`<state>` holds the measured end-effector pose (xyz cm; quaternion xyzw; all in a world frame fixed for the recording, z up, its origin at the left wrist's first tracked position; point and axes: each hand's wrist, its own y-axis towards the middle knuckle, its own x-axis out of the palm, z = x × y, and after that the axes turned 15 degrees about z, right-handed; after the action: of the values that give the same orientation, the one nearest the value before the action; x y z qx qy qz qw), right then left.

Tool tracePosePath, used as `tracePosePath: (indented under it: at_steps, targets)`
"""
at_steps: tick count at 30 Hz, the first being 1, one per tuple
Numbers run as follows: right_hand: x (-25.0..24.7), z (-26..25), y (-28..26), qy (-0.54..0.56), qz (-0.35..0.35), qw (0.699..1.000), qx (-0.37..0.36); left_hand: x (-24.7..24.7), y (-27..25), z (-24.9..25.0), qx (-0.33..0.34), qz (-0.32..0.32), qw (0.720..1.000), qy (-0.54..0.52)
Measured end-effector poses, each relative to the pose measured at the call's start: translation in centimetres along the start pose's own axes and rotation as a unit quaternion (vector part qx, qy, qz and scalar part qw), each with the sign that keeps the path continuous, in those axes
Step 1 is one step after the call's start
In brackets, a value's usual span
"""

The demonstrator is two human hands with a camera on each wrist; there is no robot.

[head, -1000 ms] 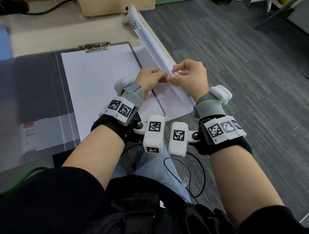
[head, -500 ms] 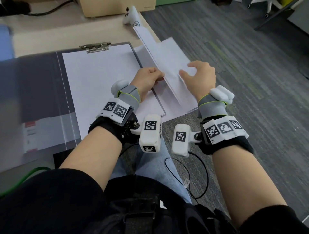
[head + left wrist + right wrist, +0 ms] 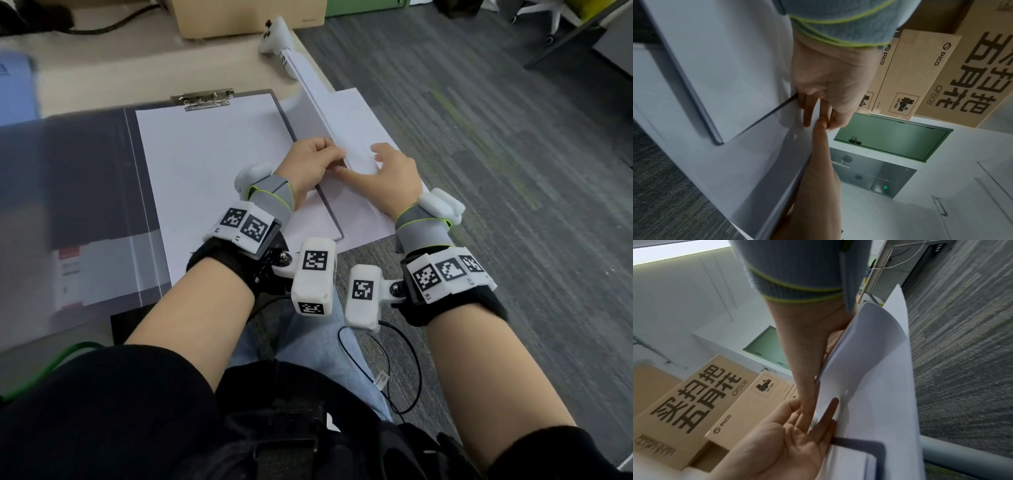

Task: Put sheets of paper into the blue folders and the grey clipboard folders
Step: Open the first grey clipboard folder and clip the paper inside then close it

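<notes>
We see both hands at the raised sheet (image 3: 349, 135) right of the grey clipboard folder (image 3: 212, 164): left hand (image 3: 310, 164) pinches its edge, right hand (image 3: 394, 171) grips it (fingers curled). White controller (image 3: 275, 34) lies beyond.

We see a white controller (image 3: 275, 34) lying at the far edge of the desk (image 3: 102, 78), a cardboard box (image 3: 246, 15) behind it. Grey carpet (image 3: 513, 171) spreads to the right. More printed cardboard boxes (image 3: 941, 65) appear in the left wrist view.

A beige desk (image 3: 102, 73) carries an open grey clipboard folder (image 3: 85, 192) left of the hands, loose paper sheets (image 3: 356, 113) beneath them, a cardboard box (image 3: 239, 17) beyond.
</notes>
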<state>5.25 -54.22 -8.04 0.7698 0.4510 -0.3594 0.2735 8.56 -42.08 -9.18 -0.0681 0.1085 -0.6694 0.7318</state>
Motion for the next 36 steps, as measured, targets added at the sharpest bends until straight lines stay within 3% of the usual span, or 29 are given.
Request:
tracePosePath:
  at_steps: [7,10,14,17,19,21,23,24,28,33,36]
  targets:
    - [-0.3,1.6,1.0,0.001,-0.012,0.996,0.086,0.7,0.7,-0.2,-0.012,0.008,0.999,0.048]
    - [-0.7,1.8,1.4,0.0,0.012,0.998,0.067,1.0,0.8,-0.2,-0.013,-0.015,0.998,0.054]
    - [-1.5,1.5,2.0,0.012,0.051,0.999,0.014,0.9,0.5,0.0,-0.027,-0.066,0.997,-0.02]
    - [-1.6,1.3,2.4,-0.026,0.055,0.998,-0.022,0.4,0.0,0.1,0.017,-0.095,0.995,0.039]
    - [-1.5,1.3,2.5,-0.036,0.051,0.998,-0.025,-0.5,-0.3,0.5,0.115,-0.098,0.971,0.186]
    - [-1.2,1.4,2.2,-0.055,0.048,0.997,-0.026,-1.7,-0.2,0.8,0.21,-0.09,0.904,0.362]
    - [-0.7,1.5,1.8,-0.075,0.047,0.996,-0.02,-2.8,-0.3,0.9,0.216,-0.097,0.846,0.478]
    - [-0.4,1.5,1.7,-0.08,0.049,0.995,-0.015,-3.3,-0.4,0.9,0.207,-0.106,0.83,0.507]
    - [0.4,1.7,1.4,-0.061,0.071,0.996,0.0,-3.7,-0.9,0.0,0.215,-0.116,0.812,0.53]
    - [0.8,2.0,1.3,-0.068,0.095,0.993,0.007,-2.5,-1.1,-0.6,0.301,-0.042,0.79,0.533]
    - [1.0,2.3,1.4,-0.069,0.092,0.993,0.016,-3.3,-0.6,0.9,0.308,-0.023,0.833,0.459]
